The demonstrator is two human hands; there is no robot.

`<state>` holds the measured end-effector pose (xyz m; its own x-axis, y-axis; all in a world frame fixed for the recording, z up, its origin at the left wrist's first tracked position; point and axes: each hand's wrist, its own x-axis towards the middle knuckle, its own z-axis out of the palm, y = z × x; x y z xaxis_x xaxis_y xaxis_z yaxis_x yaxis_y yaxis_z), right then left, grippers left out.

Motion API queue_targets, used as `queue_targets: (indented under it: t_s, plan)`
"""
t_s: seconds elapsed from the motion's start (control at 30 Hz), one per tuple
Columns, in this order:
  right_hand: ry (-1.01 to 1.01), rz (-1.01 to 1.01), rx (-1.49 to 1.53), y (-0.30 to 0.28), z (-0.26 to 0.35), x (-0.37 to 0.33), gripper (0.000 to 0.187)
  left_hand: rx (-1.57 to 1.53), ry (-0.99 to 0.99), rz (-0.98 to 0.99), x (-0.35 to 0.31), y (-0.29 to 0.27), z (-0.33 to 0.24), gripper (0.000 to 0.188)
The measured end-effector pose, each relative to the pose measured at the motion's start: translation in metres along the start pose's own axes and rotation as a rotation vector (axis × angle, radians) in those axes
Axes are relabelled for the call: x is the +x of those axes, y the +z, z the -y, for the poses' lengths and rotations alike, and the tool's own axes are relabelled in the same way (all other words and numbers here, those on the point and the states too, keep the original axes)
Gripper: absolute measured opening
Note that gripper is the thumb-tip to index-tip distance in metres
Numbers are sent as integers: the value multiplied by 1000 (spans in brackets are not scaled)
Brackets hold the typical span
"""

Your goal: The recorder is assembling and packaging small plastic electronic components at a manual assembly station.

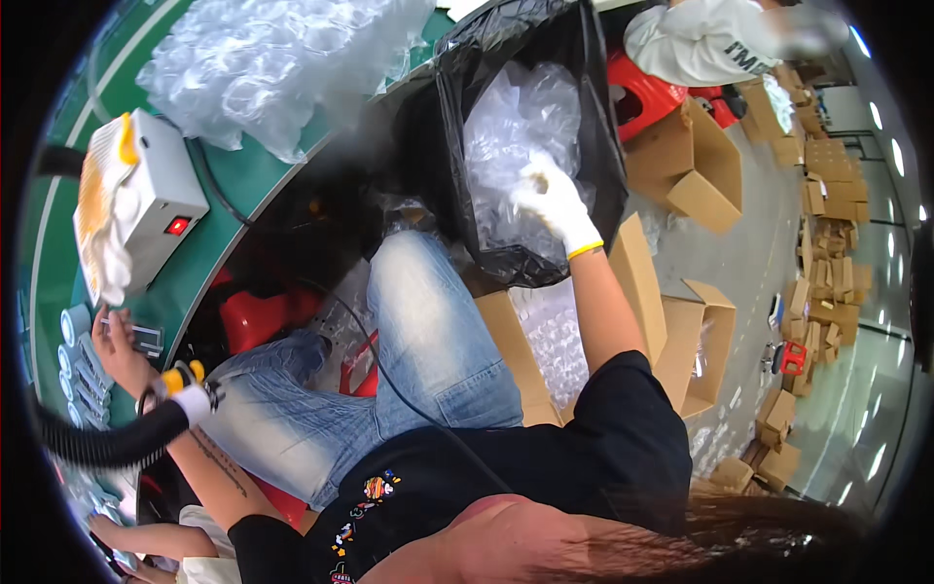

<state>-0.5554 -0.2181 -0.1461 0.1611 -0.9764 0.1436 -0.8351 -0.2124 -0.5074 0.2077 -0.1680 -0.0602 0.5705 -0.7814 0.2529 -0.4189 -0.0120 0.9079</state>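
My right hand (555, 201), in a white glove with a yellow cuff, reaches into a black plastic bag (605, 165). Its curled fingers press into crumpled clear plastic pieces (501, 131) in the bag. At the far left, my bare left hand (122, 352) has its fingers apart at the green table's edge, beside a small clear rectangular part (148, 340). Whether its fingertips touch that part is unclear. Just above this hand, an orange-and-white glove (107, 209) drapes over a white box with a lit red switch (177, 226).
A heap of clear plastic parts (263, 63) covers the green table (238, 185). A black corrugated hose (112, 435) hangs by my left forearm. Open cartons (681, 161) stand at my right, with stacked boxes (832, 263) beyond. Other people work at top right and lower left.
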Motion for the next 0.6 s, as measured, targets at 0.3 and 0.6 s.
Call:
queue_targets:
  t_s: [0.3, 0.6]
  plan:
    - [359, -327, 466, -19, -29, -3, 18, -102, 184, -26, -20, 44, 0, 34]
    - [304, -533, 226, -65, -25, 5, 12, -36, 200, -34, -22, 43, -14, 35]
